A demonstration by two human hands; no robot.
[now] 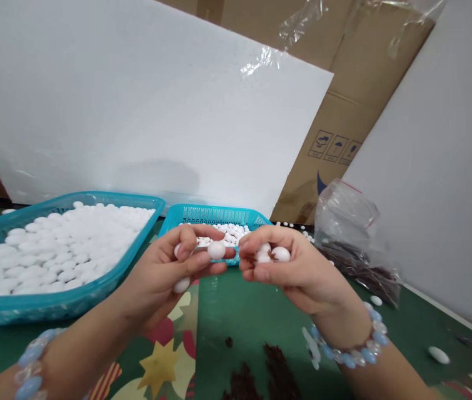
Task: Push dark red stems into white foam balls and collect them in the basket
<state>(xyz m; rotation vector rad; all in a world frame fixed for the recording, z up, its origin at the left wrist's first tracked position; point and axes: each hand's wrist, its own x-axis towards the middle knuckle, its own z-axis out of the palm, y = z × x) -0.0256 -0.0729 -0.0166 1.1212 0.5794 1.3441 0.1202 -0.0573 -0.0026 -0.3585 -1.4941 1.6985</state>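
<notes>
My left hand (173, 272) pinches a small white bead (216, 250) between thumb and fingertips, with another white bead (181, 285) tucked lower in the palm. My right hand (290, 266) is curled around two or three white beads (280, 254) with a bit of brown material among them. The two hands almost touch in front of the small teal basket (202, 213). Both wrists wear pale blue bead bracelets.
A large teal basket (31, 303) full of white beads lies at the left. A clear plastic bag (350, 233) with dark brown material sits at the right. Brown crumbs (261, 372) and loose beads (438, 354) lie on the green cloth. White foam board and cardboard stand behind.
</notes>
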